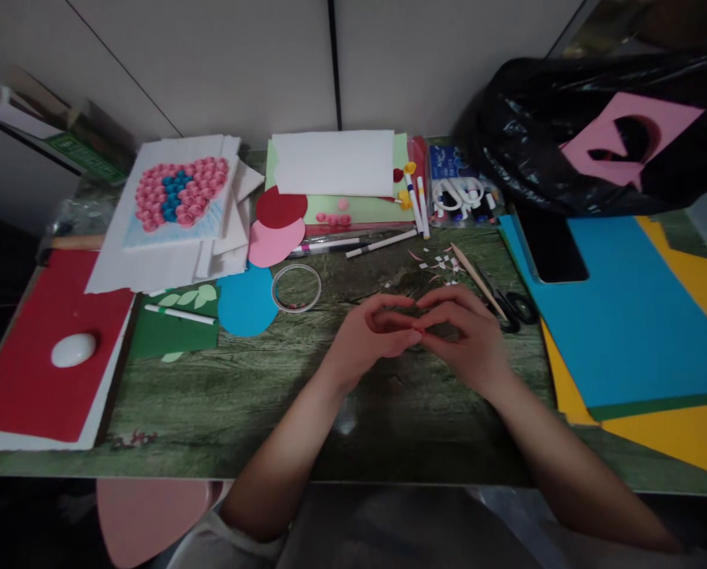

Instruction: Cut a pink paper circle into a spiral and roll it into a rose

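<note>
1. Pinching something small and reddish between them, both hands are meeting fingertip to fingertip over the middle of the green wood-grain table (223,395); the left hand (368,336) is curling its fingers inward with the thumb arching over the top, and the right hand (468,340) is mirroring it.
2. What they are squeezing is showing only as a thin pink-red strip (415,330) at the point where the fingertips are touching; it is too small to say whether it is flat or already coiling.
3. Judging by the heart of rolled paper rosettes (178,192) lying on white sheets at far left, and the paper scraps (439,269) scattered just beyond the fingers, the step in hand is probably rolling another small paper coil.
4. Lying just beside the right hand are a thin wooden stick (475,276) and black-handled scissors (510,304); a roll of clear tape (295,288) is sitting near the left hand.
5. Going on with the roll is calling for steady, light pressure from both thumbs, so that the strip is neither slipping free nor springing open, and for keeping the coil tight while one hand is reaching for tape or glue.
</note>
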`<action>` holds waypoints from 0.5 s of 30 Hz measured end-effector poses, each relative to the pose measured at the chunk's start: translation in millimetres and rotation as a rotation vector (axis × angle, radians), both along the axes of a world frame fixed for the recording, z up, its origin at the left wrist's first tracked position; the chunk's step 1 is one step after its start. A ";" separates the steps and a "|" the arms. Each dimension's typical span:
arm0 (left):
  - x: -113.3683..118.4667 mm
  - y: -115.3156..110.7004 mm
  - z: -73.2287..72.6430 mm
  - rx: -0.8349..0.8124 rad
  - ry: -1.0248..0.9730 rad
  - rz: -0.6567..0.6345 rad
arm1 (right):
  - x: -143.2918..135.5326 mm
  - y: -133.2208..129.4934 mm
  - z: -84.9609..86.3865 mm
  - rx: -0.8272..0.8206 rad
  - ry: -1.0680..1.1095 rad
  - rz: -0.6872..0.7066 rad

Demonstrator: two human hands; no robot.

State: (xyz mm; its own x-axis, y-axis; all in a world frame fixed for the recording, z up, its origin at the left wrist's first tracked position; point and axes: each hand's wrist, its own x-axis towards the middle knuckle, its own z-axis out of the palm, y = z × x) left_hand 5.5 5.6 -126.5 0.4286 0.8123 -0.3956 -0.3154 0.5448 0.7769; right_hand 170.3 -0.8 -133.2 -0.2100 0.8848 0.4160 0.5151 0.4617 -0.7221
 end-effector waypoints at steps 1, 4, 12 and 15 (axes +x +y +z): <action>0.4 -0.2 0.2 -0.003 0.006 -0.003 | -0.4 0.1 -0.1 0.001 0.000 0.001; 1.4 -0.4 1.9 -0.013 0.044 -0.005 | -1.2 0.2 -0.2 0.012 -0.010 0.006; 2.1 -1.3 0.9 -0.003 0.042 -0.017 | -2.3 -0.5 2.0 0.002 -0.051 -0.001; 2.5 -0.7 -3.0 -0.018 0.011 0.028 | -1.4 -0.5 3.7 0.004 -0.065 -0.001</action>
State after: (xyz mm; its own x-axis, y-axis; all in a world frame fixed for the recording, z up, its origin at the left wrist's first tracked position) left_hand 8.0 5.0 -129.6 0.4017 0.8164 -0.4148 -0.3220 0.5500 0.7706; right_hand 168.8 -1.3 -129.5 -0.2358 0.8833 0.4053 0.5611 0.4642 -0.6853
